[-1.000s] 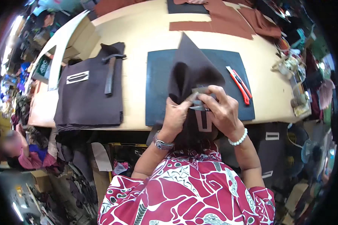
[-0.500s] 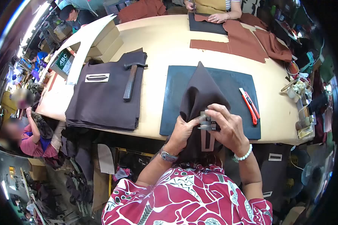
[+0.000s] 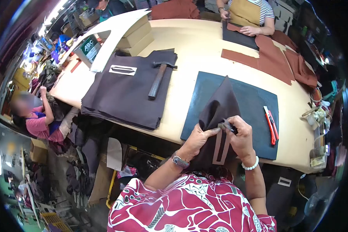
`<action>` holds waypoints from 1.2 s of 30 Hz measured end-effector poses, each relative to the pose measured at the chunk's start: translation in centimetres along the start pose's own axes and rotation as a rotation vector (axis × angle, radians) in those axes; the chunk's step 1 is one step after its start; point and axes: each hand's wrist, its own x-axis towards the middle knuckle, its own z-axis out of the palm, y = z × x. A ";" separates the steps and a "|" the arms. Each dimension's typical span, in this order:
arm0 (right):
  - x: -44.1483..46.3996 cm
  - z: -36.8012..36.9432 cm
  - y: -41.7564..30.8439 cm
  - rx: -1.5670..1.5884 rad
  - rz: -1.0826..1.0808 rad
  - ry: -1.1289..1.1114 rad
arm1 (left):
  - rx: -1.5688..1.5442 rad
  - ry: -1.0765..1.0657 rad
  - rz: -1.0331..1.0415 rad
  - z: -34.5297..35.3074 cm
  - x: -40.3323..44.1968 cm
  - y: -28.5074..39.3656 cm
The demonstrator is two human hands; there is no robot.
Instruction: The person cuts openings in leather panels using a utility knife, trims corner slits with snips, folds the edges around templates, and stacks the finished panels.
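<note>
A dark brown piece of material (image 3: 225, 102) stands folded to a peak over the blue-black mat (image 3: 255, 104). My left hand (image 3: 198, 141) pinches it at its left side, thumb towards the zip. A light-edged slot with a dark zip (image 3: 220, 147) runs down the piece. My right hand (image 3: 241, 137) is closed at the top of this slot on something small and metallic, too small to name for sure. The two hands are close together. A red utility knife (image 3: 271, 125) lies on the mat to the right.
A hammer (image 3: 157, 81) lies on stacked dark pieces (image 3: 123, 92) at the left. Behind are boxes (image 3: 137, 38) and a white curved panel (image 3: 106, 36). A co-worker's hands (image 3: 250, 31) are near brown pieces (image 3: 274, 58) across the table. Another person (image 3: 46, 120) sits at the left.
The view has swung left, so the table things appear further right. The metal piece between my hands shows less, and my right fingers have closed more tightly around it.
</note>
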 end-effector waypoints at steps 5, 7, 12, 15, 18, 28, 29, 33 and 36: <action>0.6 1.3 0.1 0.368 0.390 0.000 | -0.026 -0.058 -0.077 -0.9 -0.2 -0.7; 0.6 1.0 -0.2 0.302 0.394 0.036 | -0.047 -0.071 -0.027 -0.5 -0.3 -0.4; -1.9 -0.9 0.1 0.309 0.460 0.124 | -0.018 -0.020 0.221 0.7 0.9 0.8; -5.2 -2.1 0.1 0.278 0.561 -0.107 | -0.041 0.018 0.277 0.2 2.1 1.5; -6.8 -2.2 0.4 0.534 0.719 -0.101 | -0.042 0.064 0.384 -0.3 2.1 1.8; -1.6 -2.5 -1.3 0.095 0.248 -0.001 | 1.063 0.790 0.869 -8.5 -3.0 4.9; -1.1 -2.2 -2.0 0.053 0.191 -0.078 | 1.199 0.670 0.907 -7.8 -3.4 6.1; -0.4 -0.4 -4.0 0.048 -0.154 -0.303 | 1.545 -0.404 0.634 -3.4 -2.2 10.5; 0.0 -2.1 -5.5 -0.028 -0.207 -0.385 | 1.552 -0.938 0.258 -0.4 0.3 10.5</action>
